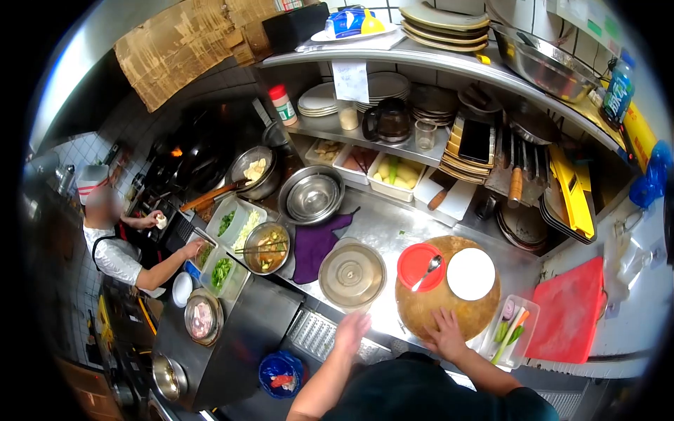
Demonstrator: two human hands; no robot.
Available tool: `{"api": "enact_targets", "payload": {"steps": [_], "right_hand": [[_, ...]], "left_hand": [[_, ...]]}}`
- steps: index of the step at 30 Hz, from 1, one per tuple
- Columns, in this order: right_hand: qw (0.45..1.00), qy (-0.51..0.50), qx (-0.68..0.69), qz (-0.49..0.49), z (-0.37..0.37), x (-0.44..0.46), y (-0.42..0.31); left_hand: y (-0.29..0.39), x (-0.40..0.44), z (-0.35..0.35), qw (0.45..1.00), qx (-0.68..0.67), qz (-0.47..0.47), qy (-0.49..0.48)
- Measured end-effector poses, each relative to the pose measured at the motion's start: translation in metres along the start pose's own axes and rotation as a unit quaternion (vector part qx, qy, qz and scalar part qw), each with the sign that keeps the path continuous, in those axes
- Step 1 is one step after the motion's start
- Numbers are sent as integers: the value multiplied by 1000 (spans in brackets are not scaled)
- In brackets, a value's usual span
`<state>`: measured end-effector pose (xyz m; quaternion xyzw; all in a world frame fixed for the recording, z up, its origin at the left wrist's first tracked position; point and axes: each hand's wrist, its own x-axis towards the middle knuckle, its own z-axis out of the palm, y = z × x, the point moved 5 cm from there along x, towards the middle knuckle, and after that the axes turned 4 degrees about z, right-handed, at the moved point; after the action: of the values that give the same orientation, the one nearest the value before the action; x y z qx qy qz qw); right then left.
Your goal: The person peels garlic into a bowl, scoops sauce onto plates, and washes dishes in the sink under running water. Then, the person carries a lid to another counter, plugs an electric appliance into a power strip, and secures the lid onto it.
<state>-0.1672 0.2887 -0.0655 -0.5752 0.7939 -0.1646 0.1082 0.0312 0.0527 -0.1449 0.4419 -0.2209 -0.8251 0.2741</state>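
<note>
My left hand [352,332] is held near the counter's front edge, just below a round metal lid or bowl [352,275]; nothing shows in it, though its fingers look bunched and blurred. My right hand [445,334] lies with spread fingers on the lower edge of a round wooden chopping board [432,306]. On that board are a red lid or dish [411,265] with a metal spoon [430,271] across it, and a white round plate or lid [470,274]. Right of the board, a clear container [510,330] holds cut vegetables.
A red cutting board [567,312] lies at the right. Steel bowls [311,196], a purple cloth [317,245] and a bowl of food [267,248] stand left. A shelf [393,144] spans the back. A co-worker [116,249] reaches toward containers at far left.
</note>
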Motion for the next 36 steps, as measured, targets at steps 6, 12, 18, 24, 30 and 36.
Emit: {"api": "enact_targets", "payload": {"steps": [6,12,18,24,30,36], "right_hand": [[985,-49,-145,77,-1,7,-15],[995,30,-75,67,12,15,27],[965,148,-13,217,-60,13,-63],[910,184,33,369,3,-53,-146],[817,193,61,540,51,-148,-221],[733,248,61,630,68,-216,-263]], "left_hand": [[48,4,-31,1000,-14,8,12],[92,22,-48,998,44,-17,-36],[122,38,-53,985,57,-40,-156],[163,50,-88,965,131,-89,-211],[198,21,-86,922,241,-115,-282],[189,-55,-23,862,280,-136,-399]]}}
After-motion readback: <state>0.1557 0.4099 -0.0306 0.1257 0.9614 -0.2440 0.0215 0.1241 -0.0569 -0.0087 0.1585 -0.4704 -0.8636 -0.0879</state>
